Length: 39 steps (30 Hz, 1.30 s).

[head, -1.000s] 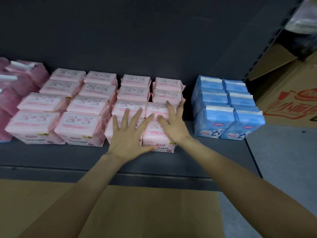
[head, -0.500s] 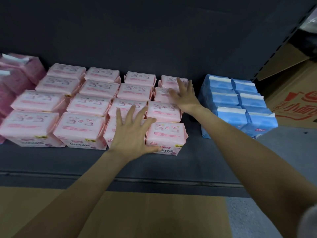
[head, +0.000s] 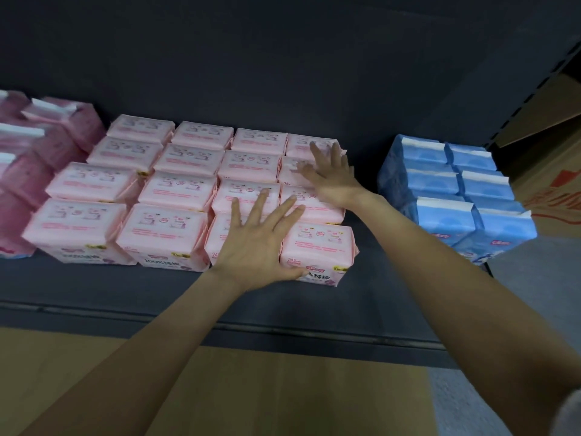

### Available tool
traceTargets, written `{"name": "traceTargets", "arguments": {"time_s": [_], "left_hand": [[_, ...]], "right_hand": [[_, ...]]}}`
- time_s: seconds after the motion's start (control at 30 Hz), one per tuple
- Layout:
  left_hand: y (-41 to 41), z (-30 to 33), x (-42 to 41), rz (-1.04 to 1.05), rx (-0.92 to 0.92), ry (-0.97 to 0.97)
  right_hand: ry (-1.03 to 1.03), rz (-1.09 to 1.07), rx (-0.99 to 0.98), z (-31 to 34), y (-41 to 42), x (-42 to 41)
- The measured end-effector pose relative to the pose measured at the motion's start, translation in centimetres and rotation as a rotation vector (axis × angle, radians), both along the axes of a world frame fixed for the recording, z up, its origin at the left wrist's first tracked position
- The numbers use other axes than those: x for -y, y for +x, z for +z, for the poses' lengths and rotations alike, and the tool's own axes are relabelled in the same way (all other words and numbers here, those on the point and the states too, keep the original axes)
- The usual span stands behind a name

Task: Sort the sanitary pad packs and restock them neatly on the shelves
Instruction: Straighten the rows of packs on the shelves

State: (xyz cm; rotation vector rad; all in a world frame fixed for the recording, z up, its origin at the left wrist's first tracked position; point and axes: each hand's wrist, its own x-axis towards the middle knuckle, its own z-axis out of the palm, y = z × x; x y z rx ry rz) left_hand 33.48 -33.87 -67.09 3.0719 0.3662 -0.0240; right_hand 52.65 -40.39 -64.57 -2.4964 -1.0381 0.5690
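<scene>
Both hands, left hand (head: 256,243) and right hand (head: 331,177), press flat, fingers released, on pink packs (head: 176,190) lying long-axis crosswise.

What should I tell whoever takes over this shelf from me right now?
Left hand: open, flat on the front light pink packs in the two right columns.
Right hand: open, fingers spread on the rear packs of the rightmost column.
Light pink packs: four columns, four deep, on the shelf.
Blue packs: two columns to the right, apart from the pink ones.
Darker pink packs: far left.
Done: packs sorted by colour.
Left: the rightmost column looks slightly uneven; probably square it up.
</scene>
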Motion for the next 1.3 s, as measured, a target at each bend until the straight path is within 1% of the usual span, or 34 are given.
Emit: {"name": "traceTargets", "arguments": {"time_s": [0.1, 0.2, 0.27, 0.3, 0.4, 0.5, 0.53, 0.57, 0.6, 0.63, 0.7, 0.73, 0.77, 0.8, 0.83, 0.9, 0.97, 1.0, 1.07, 1.13, 1.2, 1.3], "left_hand": [[0.1, 0.1, 0.0, -0.001, 0.005, -0.014], [-0.1, 0.0, 0.0, 0.0, 0.009, -0.02], [-0.1, 0.0, 0.0, -0.008, 0.0, -0.018], [-0.1, 0.0, -0.1, -0.018, -0.003, -0.02], [-0.4, -0.2, -1.0, -0.045, -0.001, -0.027], [-0.9, -0.1, -1.7, -0.111, 0.02, -0.077], [-1.4, 0.1, -1.8, -0.132, 0.063, -0.138], [-2.0, 0.6, -1.9, -0.146, 0.144, -0.214], [-2.9, 1.0, -2.1, -0.148, 0.27, -0.264], [-4.5, 1.6, -2.6, -0.125, 0.424, -0.272], [-7.8, 2.1, -4.6, 0.0, 0.741, -0.256], [-9.9, 2.1, -6.4, 0.095, 0.851, -0.248], [-11.5, 1.7, -8.0, 0.198, 0.907, -0.256], [-13.4, 1.5, -10.2, 0.316, 0.916, -0.272], [-14.7, 1.3, -12.2, 0.432, 0.873, -0.315], [-15.7, 1.0, -16.1, 0.618, 0.725, -0.436], [-15.4, 1.4, -19.4, 0.752, 0.56, -0.53], [-15.0, 1.7, -20.6, 0.786, 0.479, -0.571], [-13.9, 1.8, -21.7, 0.779, 0.351, -0.636], [-13.3, 1.6, -21.4, 0.719, 0.3, -0.654], [-13.1, 0.9, -20.8, 0.649, 0.282, -0.576], [-13.0, 0.9, -21.0, 0.619, 0.249, -0.474]], "right_hand": [[0.176, -0.017, 0.073, 0.4, -2.9, 3.9], [0.337, -0.074, 0.055, -1.5, -7.6, 7.8], [0.352, -0.113, -0.008, -2.7, -9.4, 7.9], [0.35, -0.123, -0.008, -2.9, -9.7, 7.3], [0.353, -0.137, 0.042, -2.9, -9.8, 5.9], [0.287, -0.114, 0.074, -3.4, -9.7, 5.9], [0.234, -0.092, 0.129, -3.3, -9.7, 6.1], [0.181, -0.067, 0.214, -3.2, -9.6, 6.3], [0.144, -0.044, 0.3, -2.9, -9.6, 6.7], [0.134, -0.019, 0.369, -2.5, -9.9, 6.7], [0.165, 0.038, 0.46, -1.4, -10.4, 6.5], [0.188, 0.082, 0.479, -0.7, -10.9, 5.7], [0.199, 0.124, 0.491, -0.3, -11.0, 5.3], [0.206, 0.174, 0.494, 0.1, -11.4, 3.9], [0.204, 0.217, 0.498, 0.4, -11.6, 2.5], [0.172, 0.273, 0.497, 0.5, -12.1, -0.1], [0.109, 0.293, 0.496, 0.2, -12.5, -2.7], [0.078, 0.293, 0.499, -0.2, -12.6, -3.7], [0.013, 0.283, 0.499, -0.9, -12.7, -4.8], [-0.034, 0.257, 0.457, -1.4, -12.7, -5.3], [-0.056, 0.248, 0.428, -1.7, -12.8, -5.4], [-0.071, 0.25, 0.434, -1.9, -12.8, -5.5]]}}
